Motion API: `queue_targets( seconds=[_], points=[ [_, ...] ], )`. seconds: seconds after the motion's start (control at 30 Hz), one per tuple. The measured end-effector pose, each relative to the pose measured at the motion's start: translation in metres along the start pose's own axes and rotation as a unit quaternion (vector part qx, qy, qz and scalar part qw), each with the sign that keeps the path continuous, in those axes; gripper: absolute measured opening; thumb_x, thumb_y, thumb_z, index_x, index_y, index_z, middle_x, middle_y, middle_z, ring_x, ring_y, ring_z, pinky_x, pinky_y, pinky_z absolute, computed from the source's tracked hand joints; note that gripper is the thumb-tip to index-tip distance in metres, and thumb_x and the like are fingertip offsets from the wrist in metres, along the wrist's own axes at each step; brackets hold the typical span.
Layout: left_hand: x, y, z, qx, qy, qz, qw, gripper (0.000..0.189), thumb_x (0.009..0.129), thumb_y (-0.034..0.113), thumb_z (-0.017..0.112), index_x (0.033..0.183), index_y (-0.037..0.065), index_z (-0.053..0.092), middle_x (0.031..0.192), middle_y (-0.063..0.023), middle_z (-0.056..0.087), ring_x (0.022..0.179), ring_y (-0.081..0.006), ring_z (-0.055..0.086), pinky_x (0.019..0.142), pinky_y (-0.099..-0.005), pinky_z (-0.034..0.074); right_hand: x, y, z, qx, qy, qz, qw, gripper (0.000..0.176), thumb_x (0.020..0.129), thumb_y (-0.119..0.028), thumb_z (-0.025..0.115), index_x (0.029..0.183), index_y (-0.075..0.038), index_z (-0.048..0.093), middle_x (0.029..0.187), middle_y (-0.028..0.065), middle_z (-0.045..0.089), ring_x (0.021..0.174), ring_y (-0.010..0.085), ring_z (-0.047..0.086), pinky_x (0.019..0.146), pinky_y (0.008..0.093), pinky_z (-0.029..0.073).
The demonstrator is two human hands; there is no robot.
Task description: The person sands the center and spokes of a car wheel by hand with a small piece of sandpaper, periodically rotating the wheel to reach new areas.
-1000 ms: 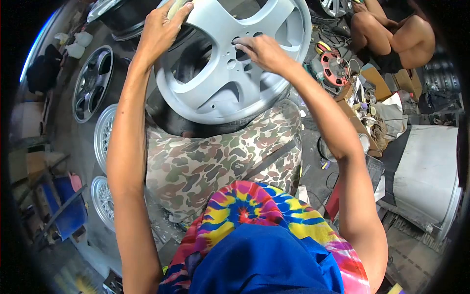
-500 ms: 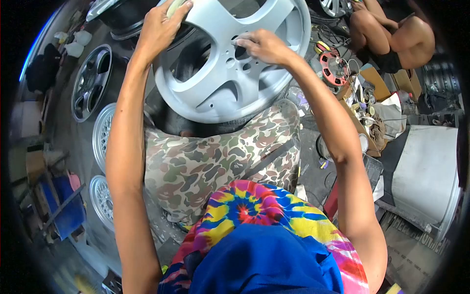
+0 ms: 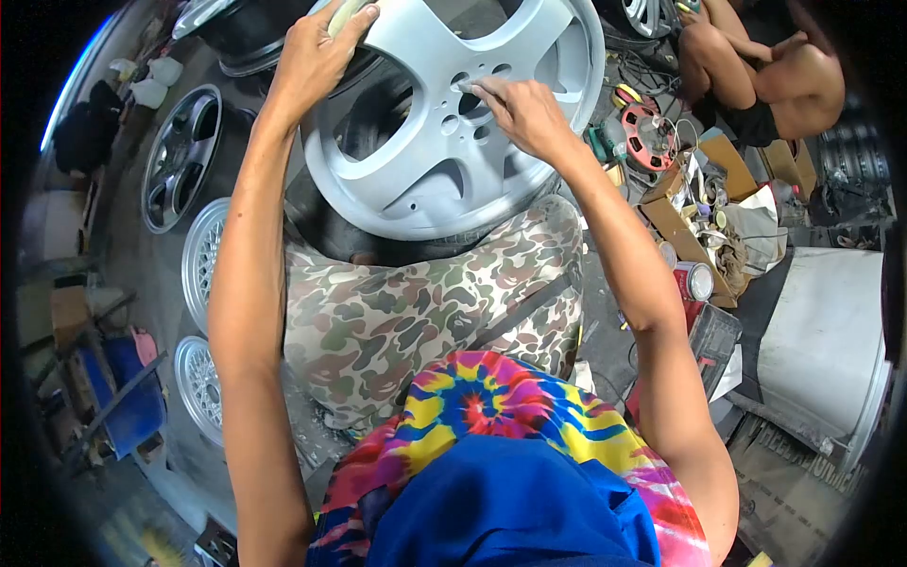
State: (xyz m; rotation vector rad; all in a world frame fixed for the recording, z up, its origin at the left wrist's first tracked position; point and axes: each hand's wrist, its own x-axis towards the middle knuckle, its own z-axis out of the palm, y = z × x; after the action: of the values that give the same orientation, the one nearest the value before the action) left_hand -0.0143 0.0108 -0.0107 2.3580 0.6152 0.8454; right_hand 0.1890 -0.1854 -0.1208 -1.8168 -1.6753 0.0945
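A grey wheel rim (image 3: 397,194) with broad spokes leans in front of my knees, its face tilted up toward me. At its upper left edge, my left hand (image 3: 316,57) is closed around a pale yellow pad (image 3: 348,15), between thumb and fingers. My right hand (image 3: 529,115) is at the hub, fingers bent together and tips touching the face beside the bolt holes. Whatever those fingertips may hold is too small to make out. Camouflage cloth (image 3: 416,317) covers my lap below the rim.
More rims, including a dark one (image 3: 181,159) and a mesh one (image 3: 200,255), stand at left. A red reel (image 3: 649,137), an open cardboard box (image 3: 694,241) of supplies and a can (image 3: 696,281) lie at right. Another person (image 3: 756,76) crouches at upper right.
My right hand has shifted slightly right and down across the hub, uncovering the upper bolt holes. My left hand stays at the rim's edge with the pad. The view has moved slightly.
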Motion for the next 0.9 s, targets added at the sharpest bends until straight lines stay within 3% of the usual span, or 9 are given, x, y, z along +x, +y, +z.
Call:
queue_targets(
  seconds=[0.07, 0.23, 0.33, 0.47, 0.57, 0.67, 0.73, 0.87, 0.9],
  points=[
    [0.000, -0.007, 0.001, -0.009, 0.002, 0.005, 1.000, 0.038, 0.097, 0.029, 0.063, 0.086, -0.006, 0.062, 0.063, -0.0083, 0.050, 0.063, -0.0111, 0.044, 0.056, -0.0364, 0.039, 0.001, 0.002, 0.007, -0.133, -0.012, -0.025, 0.991, 0.027, 0.100, -0.023, 0.062, 0.122, -0.011, 0.071, 0.085, 0.0222, 0.070, 0.075, 0.0436, 0.065, 0.067, 0.0492, 0.051],
    [-0.002, -0.001, 0.004, -0.031, 0.014, 0.023, 0.999, 0.035, 0.098, 0.028, 0.063, 0.091, -0.007, 0.063, 0.064, -0.0085, 0.051, 0.063, -0.0112, 0.044, 0.056, -0.0358, 0.039, -0.009, -0.014, -0.007, -0.072, 0.055, -0.064, 0.994, 0.025, 0.099, -0.015, 0.060, 0.121, -0.010, 0.070, 0.086, 0.0199, 0.071, 0.076, 0.0413, 0.067, 0.067, 0.0495, 0.053],
    [-0.001, 0.002, 0.002, -0.015, 0.023, 0.038, 0.999, 0.035, 0.098, 0.027, 0.063, 0.094, -0.007, 0.064, 0.066, -0.0087, 0.053, 0.065, -0.0112, 0.045, 0.057, -0.0355, 0.040, 0.002, -0.004, 0.010, -0.074, 0.056, -0.097, 0.991, 0.012, 0.092, -0.011, 0.060, 0.103, -0.007, 0.065, 0.077, 0.0203, 0.069, 0.073, 0.0422, 0.067, 0.064, 0.0504, 0.054],
    [-0.002, -0.011, 0.002, -0.004, -0.003, 0.004, 1.000, 0.035, 0.099, 0.027, 0.062, 0.096, -0.008, 0.064, 0.067, -0.0095, 0.054, 0.066, -0.0120, 0.046, 0.059, -0.0367, 0.042, 0.012, -0.007, 0.011, -0.180, -0.019, -0.099, 0.978, 0.016, 0.088, -0.010, 0.062, 0.104, -0.006, 0.065, 0.074, 0.0183, 0.070, 0.073, 0.0401, 0.070, 0.064, 0.0484, 0.056],
    [0.001, -0.007, 0.001, -0.006, -0.019, -0.017, 1.000, 0.035, 0.099, 0.027, 0.063, 0.096, -0.008, 0.064, 0.068, -0.0106, 0.054, 0.067, -0.0117, 0.046, 0.060, -0.0370, 0.042, 0.018, -0.015, 0.003, -0.293, -0.074, -0.114, 0.946, 0.036, 0.088, -0.007, 0.058, 0.124, -0.002, 0.064, 0.079, 0.0168, 0.071, 0.072, 0.0349, 0.071, 0.061, 0.0454, 0.056],
    [0.001, -0.004, 0.001, -0.013, 0.013, 0.034, 0.999, 0.037, 0.099, 0.028, 0.063, 0.093, -0.008, 0.063, 0.066, -0.0117, 0.051, 0.067, -0.0120, 0.046, 0.058, -0.0379, 0.041, 0.028, -0.012, 0.012, -0.355, -0.071, -0.158, 0.919, 0.030, 0.090, -0.010, 0.057, 0.118, -0.001, 0.064, 0.074, 0.0123, 0.069, 0.070, 0.0298, 0.072, 0.059, 0.0419, 0.055],
    [-0.001, -0.009, 0.002, -0.014, 0.014, 0.044, 0.999, 0.038, 0.098, 0.029, 0.064, 0.092, -0.009, 0.063, 0.066, -0.0136, 0.052, 0.066, -0.0122, 0.046, 0.058, -0.0388, 0.041, 0.021, -0.020, 0.007, -0.353, -0.041, -0.182, 0.917, 0.008, 0.086, -0.012, 0.063, 0.089, -0.004, 0.064, 0.067, 0.0090, 0.069, 0.066, 0.0253, 0.073, 0.056, 0.0362, 0.055],
    [0.003, -0.012, 0.001, 0.034, -0.026, -0.037, 0.998, 0.036, 0.099, 0.028, 0.064, 0.094, -0.008, 0.064, 0.068, -0.0157, 0.055, 0.067, -0.0140, 0.048, 0.060, -0.0402, 0.043, 0.023, -0.015, 0.005, -0.380, -0.045, -0.197, 0.902, 0.009, 0.087, -0.012, 0.062, 0.089, -0.004, 0.063, 0.067, 0.0091, 0.068, 0.065, 0.0262, 0.073, 0.056, 0.0375, 0.055],
    [0.002, -0.011, 0.000, 0.031, -0.019, -0.019, 0.999, 0.036, 0.099, 0.027, 0.064, 0.095, -0.008, 0.064, 0.069, -0.0161, 0.057, 0.067, -0.0145, 0.049, 0.061, -0.0402, 0.043, 0.029, -0.010, 0.007, -0.375, -0.055, -0.199, 0.904, 0.015, 0.089, -0.011, 0.059, 0.101, -0.002, 0.063, 0.069, 0.0099, 0.068, 0.068, 0.0274, 0.072, 0.057, 0.0395, 0.055]
  ],
)
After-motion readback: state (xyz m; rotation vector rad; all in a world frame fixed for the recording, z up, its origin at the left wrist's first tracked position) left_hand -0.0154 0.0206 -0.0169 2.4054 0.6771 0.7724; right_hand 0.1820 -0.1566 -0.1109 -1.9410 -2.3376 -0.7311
